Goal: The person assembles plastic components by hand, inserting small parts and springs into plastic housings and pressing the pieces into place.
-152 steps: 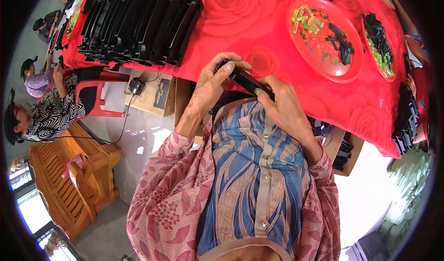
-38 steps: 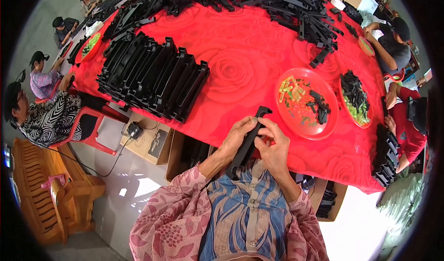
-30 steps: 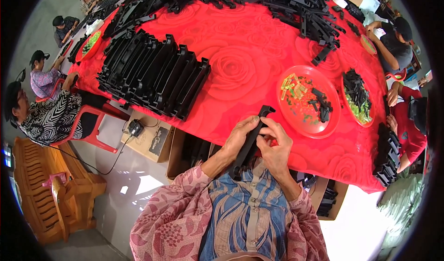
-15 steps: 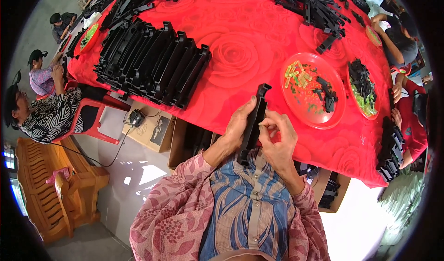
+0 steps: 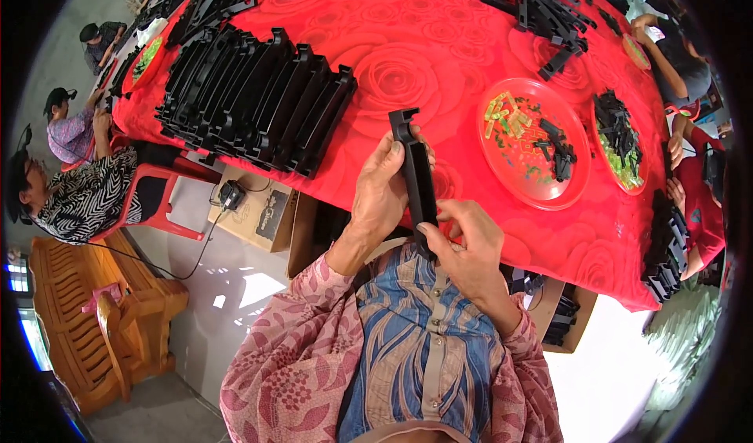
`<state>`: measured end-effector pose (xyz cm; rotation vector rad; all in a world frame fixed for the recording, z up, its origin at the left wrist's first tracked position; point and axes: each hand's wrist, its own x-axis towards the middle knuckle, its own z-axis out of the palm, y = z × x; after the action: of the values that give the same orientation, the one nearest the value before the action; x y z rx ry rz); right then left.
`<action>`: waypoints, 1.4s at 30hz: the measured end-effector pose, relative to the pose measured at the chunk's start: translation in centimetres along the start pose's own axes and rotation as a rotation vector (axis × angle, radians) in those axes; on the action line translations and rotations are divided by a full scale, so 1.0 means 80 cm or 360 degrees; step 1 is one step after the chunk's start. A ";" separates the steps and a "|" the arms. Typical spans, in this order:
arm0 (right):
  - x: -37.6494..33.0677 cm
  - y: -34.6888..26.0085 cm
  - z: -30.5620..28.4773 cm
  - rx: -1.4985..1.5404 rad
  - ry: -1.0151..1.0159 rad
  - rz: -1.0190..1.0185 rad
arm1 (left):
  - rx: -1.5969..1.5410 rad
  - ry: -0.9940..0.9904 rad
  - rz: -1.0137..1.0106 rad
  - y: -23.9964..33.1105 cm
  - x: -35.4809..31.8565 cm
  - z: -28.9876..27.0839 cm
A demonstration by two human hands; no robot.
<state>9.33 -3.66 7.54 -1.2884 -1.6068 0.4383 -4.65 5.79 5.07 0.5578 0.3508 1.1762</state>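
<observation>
— Hands: how are they set?
— The black plastic bar [image 5: 417, 178] is gripped upright at the frame's centre, above the red desk [image 5: 439, 58] edge; the left hand [image 5: 380, 196] is wrapped around its middle, the right hand [image 5: 467, 247] pinched at its lower end.
— Risk?
— If the pinch is loosened, the bar could be tipped and dropped into the lap, or knocked against the red plate [image 5: 541, 196] at right.
</observation>
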 end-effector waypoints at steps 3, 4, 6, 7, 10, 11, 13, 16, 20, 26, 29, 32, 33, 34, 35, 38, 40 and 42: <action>-0.003 0.005 0.004 -0.0095 -0.0023 -0.0098 | 0.0088 0.0047 0.0038 0.003 -0.006 0.007; -0.003 0.002 0.005 -0.0096 -0.0025 -0.0100 | 0.0094 0.0046 0.0051 0.004 -0.008 0.007; -0.001 -0.003 0.006 -0.0119 -0.0038 -0.0163 | 0.0098 0.0045 0.0062 0.006 -0.010 0.008; -0.002 -0.004 0.007 -0.0119 -0.0039 -0.0161 | 0.0147 0.0034 0.0090 0.006 -0.010 0.009; -0.005 -0.003 0.009 -0.0177 -0.0110 -0.0094 | -0.0031 0.0044 0.0096 0.003 -0.012 0.016; -0.005 -0.001 0.010 -0.0200 -0.0077 -0.0070 | -0.0257 0.0062 0.0074 0.003 -0.013 0.017; -0.006 0.002 0.011 -0.0221 -0.0046 -0.0046 | -0.0314 -0.0031 0.0052 0.003 -0.012 0.013; -0.004 0.011 0.008 -0.0320 0.0004 -0.0113 | -0.0614 -0.0260 -0.0205 -0.001 -0.003 -0.010; -0.001 0.018 0.004 -0.0483 0.0044 -0.0344 | -0.0273 -0.0215 -0.0331 -0.007 -0.012 -0.025; 0.004 0.026 -0.004 -0.0556 0.0054 -0.0449 | 0.0308 -0.0192 -0.0931 0.016 -0.031 -0.022; 0.009 0.020 -0.006 -0.0495 0.0086 -0.0429 | 0.0271 -0.0252 -0.0909 0.013 -0.030 -0.027; 0.011 0.020 -0.006 -0.0402 0.0137 -0.0360 | 0.0267 -0.0190 -0.0872 0.007 -0.029 -0.034; 0.012 0.023 -0.006 -0.0330 0.0161 -0.0323 | 0.0265 -0.0195 -0.0867 0.006 -0.028 -0.034; 0.012 0.025 -0.006 -0.0259 0.0185 -0.0284 | 0.0263 -0.0199 -0.0863 0.005 -0.027 -0.033; 0.013 0.025 -0.006 -0.0212 0.0209 -0.0228 | 0.0218 -0.0181 -0.0860 0.003 -0.027 -0.033; 0.012 0.027 -0.006 -0.0188 0.0208 -0.0133 | 0.0134 -0.0161 -0.0910 -0.001 -0.025 -0.036; 0.012 0.031 -0.004 -0.0207 0.0212 -0.0138 | 0.0088 -0.0177 -0.0920 -0.003 -0.024 -0.039; 0.010 0.031 -0.003 -0.0161 0.0217 -0.0054 | 0.0061 -0.0225 -0.0945 -0.004 -0.024 -0.040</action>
<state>10.88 -2.09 6.08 -1.3354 -1.5501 0.2449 -6.80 4.67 2.22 0.5187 0.3840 0.5563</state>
